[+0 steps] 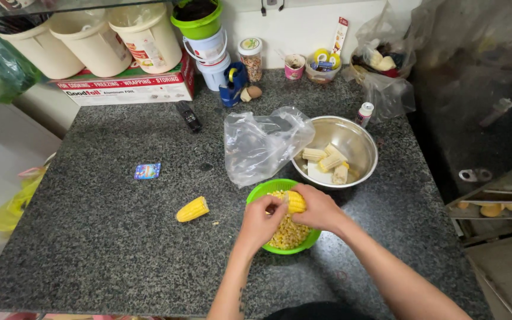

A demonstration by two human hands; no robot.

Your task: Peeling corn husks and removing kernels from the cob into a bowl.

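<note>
**Inspector:** Yellow item in hand. State what it is and where it sits.

**Me:** A piece of corn cob (295,201), held directly over the green bowl (260,192), which stands on the speckled granite worktop (108,237) just in front of me. The bowl already holds loose kernels (288,234).

**Inspector:** State of each hand.

**Me:** My right hand (321,210) is wrapped around the cob from the right, fingers closed on it. My left hand (262,222) comes in from the left, its fingers narrowed, with the tips against the cob's near end. Both hands touch it; the right carries it.

**Inspector:** Orientation?

**Me:** Its long axis runs roughly left to right across the bowl, between my two hands, tilted slightly. The exposed end faces my left hand.

**Inspector:** Surroundings.

**Me:** A second cob piece (192,209) lies on the worktop well to the left of the bowl, nearer my left hand. A steel bowl (360,139) with stripped pale cobs (325,161) stands just behind the green one, with a clear plastic bag (262,145) leaning against its left rim.
</note>
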